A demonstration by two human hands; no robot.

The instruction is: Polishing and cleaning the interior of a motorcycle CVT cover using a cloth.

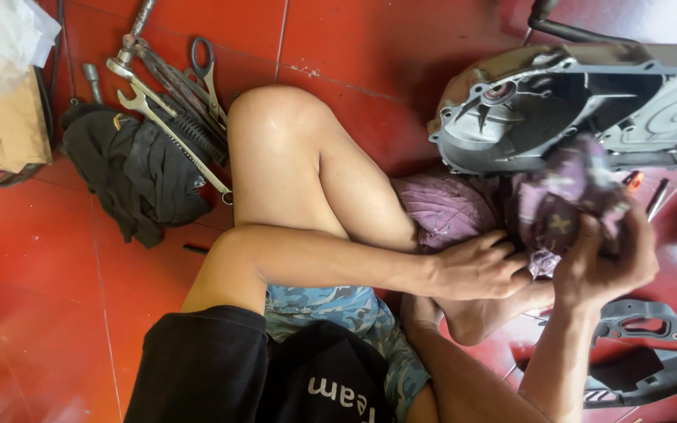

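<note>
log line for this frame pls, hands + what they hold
left hand: grip on purple rag | right hand: grip on same rag, bunched | engine case: on red floor, beside rag

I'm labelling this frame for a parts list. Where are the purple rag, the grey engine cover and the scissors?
purple rag (566, 196): head view, on the bunched cloth above the right hand.
grey engine cover (511, 117): head view, on its open inner face.
scissors (207, 70): head view, just below the handle loop.

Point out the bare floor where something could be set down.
Bare red tile floor lies below the black cloth, left of the knee, and again above the knee, between the wrenches and the engine casing. Crowded around both hands, rag and the black plastic parts.
</note>
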